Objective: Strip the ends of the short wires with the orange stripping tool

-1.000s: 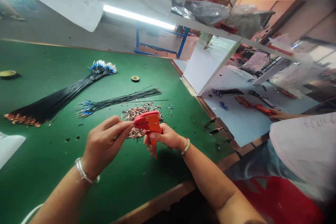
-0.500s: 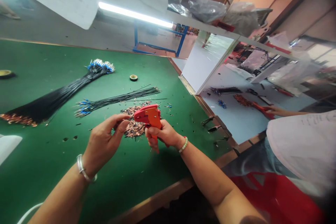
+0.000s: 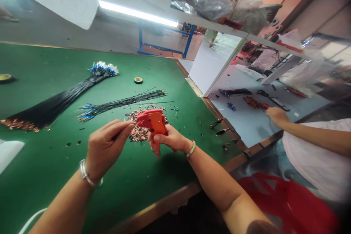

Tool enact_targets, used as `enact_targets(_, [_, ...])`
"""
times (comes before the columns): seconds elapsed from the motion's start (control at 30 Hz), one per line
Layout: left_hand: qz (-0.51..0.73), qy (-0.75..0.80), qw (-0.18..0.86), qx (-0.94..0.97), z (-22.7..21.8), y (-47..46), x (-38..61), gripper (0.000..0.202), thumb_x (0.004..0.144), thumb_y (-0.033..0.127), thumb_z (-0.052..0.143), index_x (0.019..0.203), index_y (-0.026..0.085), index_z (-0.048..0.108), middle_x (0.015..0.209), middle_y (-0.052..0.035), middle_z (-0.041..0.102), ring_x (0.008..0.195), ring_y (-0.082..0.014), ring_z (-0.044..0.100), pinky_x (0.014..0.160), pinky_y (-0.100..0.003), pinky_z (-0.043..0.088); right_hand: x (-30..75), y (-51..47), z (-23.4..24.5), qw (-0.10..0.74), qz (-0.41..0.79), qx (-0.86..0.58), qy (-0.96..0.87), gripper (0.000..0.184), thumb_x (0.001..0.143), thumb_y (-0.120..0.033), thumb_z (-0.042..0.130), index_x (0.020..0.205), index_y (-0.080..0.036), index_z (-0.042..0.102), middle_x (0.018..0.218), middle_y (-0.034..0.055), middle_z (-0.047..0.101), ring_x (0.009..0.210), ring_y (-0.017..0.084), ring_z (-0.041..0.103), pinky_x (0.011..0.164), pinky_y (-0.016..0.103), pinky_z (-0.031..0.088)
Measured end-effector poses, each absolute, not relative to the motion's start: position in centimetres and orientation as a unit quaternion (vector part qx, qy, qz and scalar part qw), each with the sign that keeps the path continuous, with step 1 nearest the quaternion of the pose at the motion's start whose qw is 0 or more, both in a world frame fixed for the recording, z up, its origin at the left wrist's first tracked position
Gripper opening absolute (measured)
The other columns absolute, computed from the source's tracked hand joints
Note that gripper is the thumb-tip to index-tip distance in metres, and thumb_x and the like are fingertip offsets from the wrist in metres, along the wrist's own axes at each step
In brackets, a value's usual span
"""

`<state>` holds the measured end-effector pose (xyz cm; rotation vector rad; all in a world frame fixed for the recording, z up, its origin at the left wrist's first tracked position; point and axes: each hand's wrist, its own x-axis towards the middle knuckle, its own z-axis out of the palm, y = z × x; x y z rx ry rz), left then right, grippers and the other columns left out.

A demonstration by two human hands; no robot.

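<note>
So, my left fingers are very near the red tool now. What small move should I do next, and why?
Probably the left hand should guide the thin piece it seems to pinch into the nose of the red crimping tool. Its fingertips sit right beside that end, and the right hand grips the tool, so the tool looks ready to receive it.

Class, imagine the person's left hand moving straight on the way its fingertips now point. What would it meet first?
The left hand would most likely meet the red crimping tool first, at its head, held in the right hand. Depth is hard to judge from this view.
</note>
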<state>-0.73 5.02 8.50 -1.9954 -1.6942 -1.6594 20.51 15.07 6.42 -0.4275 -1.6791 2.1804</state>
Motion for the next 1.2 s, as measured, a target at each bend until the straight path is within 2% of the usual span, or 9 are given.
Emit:
enact_targets(0.1, [-0.543, -0.552, 0.025, -0.632, 8.5, 5.0, -0.7, 0.010, 0.098, 0.029, 0.071, 0.097, 0.025, 0.080, 0.081, 0.0027, 0.073, 0.065, -0.0104, 0.065, 0.059, -0.023, 0.050, 20.8, 15.4, 6.6, 0.155, 0.795, -0.130, -0.571, 0.059, 0.079, -0.064, 0.085, 0.101, -0.012, 0.069, 0.083, 0.0049, 0.074, 0.071, 0.019, 0.073, 0.065, 0.034, 0.064])
enact_targets(0.27, [-0.540, -0.559, 0.046, -0.627, 8.6, 5.2, -0.6, 0.011, 0.098, 0.027, 0.070, 0.095, 0.023, 0.079, 0.075, 0.0041, 0.067, 0.059, -0.0075, 0.057, 0.056, -0.022, 0.045, 21.2, 15.3, 6.8, 0.148, 0.837, -0.111, -0.514, 0.054, 0.087, -0.054, 0.083, 0.116, -0.010, 0.073, 0.103, 0.0124, 0.077, 0.085, 0.023, 0.076, 0.077, 0.038, 0.065])
enact_targets(0.4, [-0.530, -0.542, 0.095, -0.645, 8.3, 5.4, -0.6, 0.009, 0.097, 0.023, 0.071, 0.098, 0.024, 0.080, 0.076, 0.0042, 0.068, 0.061, -0.0080, 0.059, 0.059, -0.023, 0.047, 21.1, 14.8, 6.6, 0.143, 0.871, -0.090, -0.461, 0.058, 0.087, -0.053, 0.082, 0.125, -0.010, 0.071, 0.098, 0.0104, 0.075, 0.083, 0.023, 0.075, 0.079, 0.043, 0.065])
enact_targets(0.5, [-0.519, -0.527, 0.147, -0.656, 7.9, 5.5, -0.9, 0.015, 0.095, 0.017, 0.072, 0.105, 0.026, 0.080, 0.080, 0.0027, 0.072, 0.066, -0.0109, 0.064, 0.065, -0.025, 0.051, 20.9, 14.6, 6.4, 0.145, 0.874, -0.088, -0.456, 0.060, 0.086, -0.052, 0.084, 0.126, -0.009, 0.070, 0.096, 0.0091, 0.074, 0.084, 0.023, 0.075, 0.081, 0.044, 0.064])
enact_targets(0.7, [-0.493, -0.508, 0.208, -0.675, 7.4, 5.7, -1.5, 0.022, 0.093, 0.013, 0.074, 0.110, 0.026, 0.078, 0.080, 0.0002, 0.073, 0.069, -0.0162, 0.062, 0.069, -0.031, 0.051, 21.2, 15.9, 6.0, 0.241, 0.865, -0.099, -0.428, 0.050, 0.092, -0.044, 0.079, 0.129, -0.014, 0.066, 0.099, 0.0061, 0.071, 0.092, 0.021, 0.072, 0.091, 0.048, 0.064])
enact_targets(0.93, [-0.508, -0.509, 0.194, -0.667, 7.3, 5.7, -1.5, 0.025, 0.091, 0.012, 0.076, 0.111, 0.028, 0.077, 0.083, -0.0001, 0.075, 0.072, -0.0179, 0.062, 0.074, -0.036, 0.048, 21.6, 16.2, 6.3, 0.138, 0.852, -0.120, -0.490, 0.057, 0.085, -0.044, 0.087, 0.127, -0.010, 0.070, 0.098, 0.0077, 0.074, 0.089, 0.023, 0.077, 0.086, 0.042, 0.063])
enact_targets(1.2, [-0.496, -0.493, 0.165, -0.695, 7.7, 5.7, -1.2, 0.021, 0.092, 0.012, 0.075, 0.108, 0.026, 0.076, 0.082, 0.0007, 0.074, 0.073, -0.0174, 0.063, 0.074, -0.036, 0.044, 21.5, 15.6, 6.4, 0.132, 0.843, -0.118, -0.509, 0.053, 0.085, -0.046, 0.087, 0.122, -0.010, 0.074, 0.095, 0.0065, 0.073, 0.082, 0.022, 0.078, 0.080, 0.038, 0.064])
